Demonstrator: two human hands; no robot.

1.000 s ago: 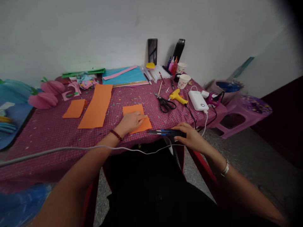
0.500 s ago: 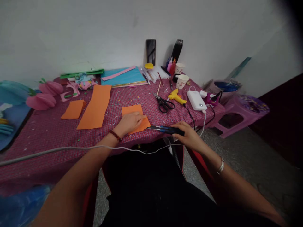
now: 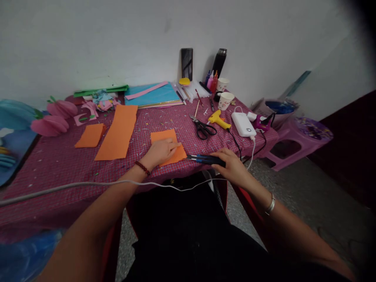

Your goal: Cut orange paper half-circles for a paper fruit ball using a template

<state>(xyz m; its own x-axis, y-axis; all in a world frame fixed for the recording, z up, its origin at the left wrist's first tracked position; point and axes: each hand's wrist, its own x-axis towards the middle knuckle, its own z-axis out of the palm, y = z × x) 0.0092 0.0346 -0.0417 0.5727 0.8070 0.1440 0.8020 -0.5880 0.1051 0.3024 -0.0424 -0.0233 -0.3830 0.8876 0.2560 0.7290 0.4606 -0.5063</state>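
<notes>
Orange paper (image 3: 176, 154) pressed onto counter (image 3: 63, 160) by left hand (image 3: 160, 152), finger extended, grip unclear | black-and-blue tool (image 3: 205, 159) gripped in right hand (image 3: 232, 166), tip held at paper's right corner

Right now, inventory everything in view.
tool: 1, black-blue, right grip
near paper: count unclear, orange, under left grip
long sheet: 1, orange, left
small sheets: several, orange, farther left
scissors: 1, black, centre
glue gun: 1, yellow, beside scissors
cabled box: 1, white, right
cups: 2, white, back right
squeeze bottles: 3+, mixed, back right
flask: 1, black, back right
phone: 1, dark, against wall
wide sheet: 1, blue, back
paper shapes: 2, pink, far left
stool: 1, pink, far right
scraps: many, mixed, tabletop
left grip: 1, bare, on near paper
right grip: 1, bare, holding tool
</notes>
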